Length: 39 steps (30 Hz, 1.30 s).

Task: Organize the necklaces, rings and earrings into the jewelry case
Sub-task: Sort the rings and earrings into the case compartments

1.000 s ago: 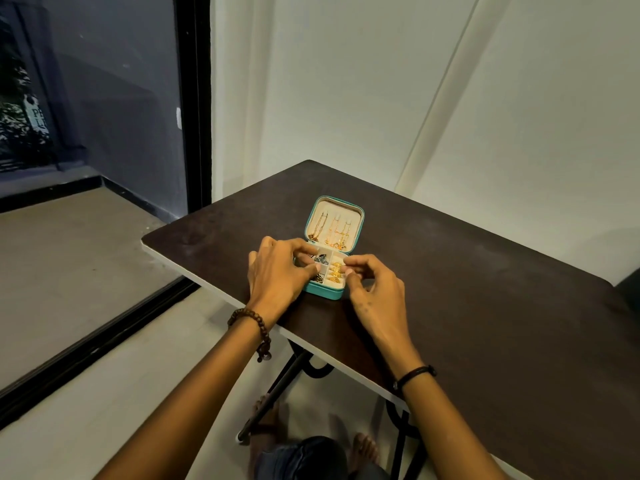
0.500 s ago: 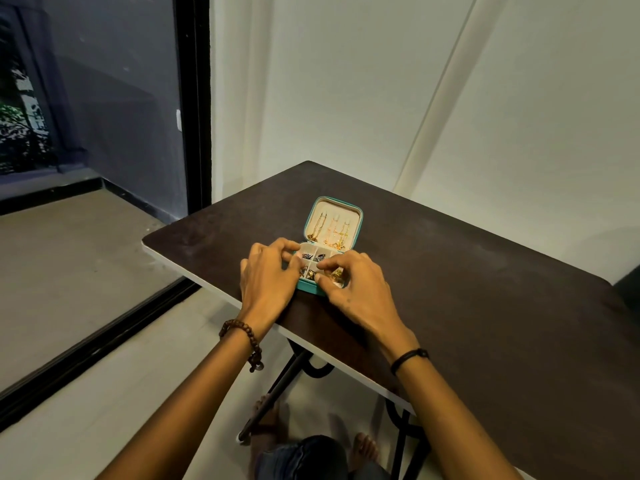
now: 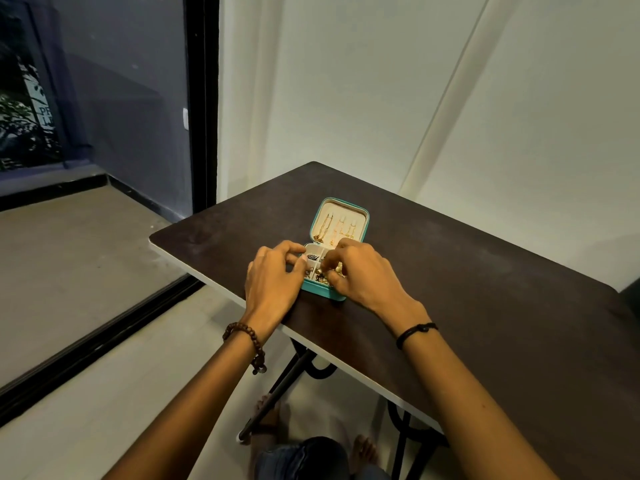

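Near the front edge of the dark brown table [image 3: 485, 289], a teal jewelry case [image 3: 325, 293] lies open, its cream-lined lid [image 3: 343, 213] tilted back away from the person. Three gold necklaces [image 3: 333, 232] hang side by side down the inside of the lid. The base is split into small cream compartments: a far one holds dark little pieces [image 3: 313, 257], and a nearer one holds small gold pieces [image 3: 323, 278], too tiny to tell rings from earrings. The left hand [image 3: 273, 277] grips the case by its left side, index finger curled over the far corner and thumb against the near wall. The right hand [image 3: 363, 275] sits over the right half of the base, its fingertips bent down into the compartments; whether they pinch a piece cannot be told. A brown beaded bracelet [image 3: 247, 344] circles the left wrist, a black cord band [image 3: 415, 332] the right. Behind the table stands a white wall [image 3: 381, 98], with a dark-framed glass door [image 3: 201, 116] to the left.
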### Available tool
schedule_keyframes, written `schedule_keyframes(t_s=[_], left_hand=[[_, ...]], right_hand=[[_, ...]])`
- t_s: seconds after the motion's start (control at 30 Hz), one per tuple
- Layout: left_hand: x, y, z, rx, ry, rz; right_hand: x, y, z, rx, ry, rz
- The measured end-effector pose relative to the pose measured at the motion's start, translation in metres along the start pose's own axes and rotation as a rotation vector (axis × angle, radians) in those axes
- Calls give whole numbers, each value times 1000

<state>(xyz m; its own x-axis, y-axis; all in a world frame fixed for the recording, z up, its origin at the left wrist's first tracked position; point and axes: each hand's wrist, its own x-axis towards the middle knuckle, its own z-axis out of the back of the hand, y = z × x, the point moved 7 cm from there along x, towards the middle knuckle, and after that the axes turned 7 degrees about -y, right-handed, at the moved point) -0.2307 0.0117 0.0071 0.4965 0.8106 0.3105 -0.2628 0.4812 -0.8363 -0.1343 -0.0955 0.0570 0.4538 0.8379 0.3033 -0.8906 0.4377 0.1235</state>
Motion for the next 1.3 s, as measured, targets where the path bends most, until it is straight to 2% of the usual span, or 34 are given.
schedule_keyframes(t_s=[0.2,0.37,0.53,0.67,0.8,1.0,1.3], left_hand=[[-3,1,3,-93,7,9],[0,2,7,-115,-22,-4],[3,5,6,-164,8,91],[5,8,-1,-213,55,160],[7,3,-11,-262,147,217],[6,-8,-18,-251,270,217],[-22,-44,-33,-294,347,176]], right_hand=[[-8,-16,-8,193,-34,-154],[-22,-35,-4,372,-198,-296],[-34,-53,-4,447,-282,-416],[-39,-60,-14,549,-258,-527],[-40,-58,-30,795,-225,-635],[-36,-55,-41,1008,-220,-701],[-72,-89,-27,1027,-252,-816]])
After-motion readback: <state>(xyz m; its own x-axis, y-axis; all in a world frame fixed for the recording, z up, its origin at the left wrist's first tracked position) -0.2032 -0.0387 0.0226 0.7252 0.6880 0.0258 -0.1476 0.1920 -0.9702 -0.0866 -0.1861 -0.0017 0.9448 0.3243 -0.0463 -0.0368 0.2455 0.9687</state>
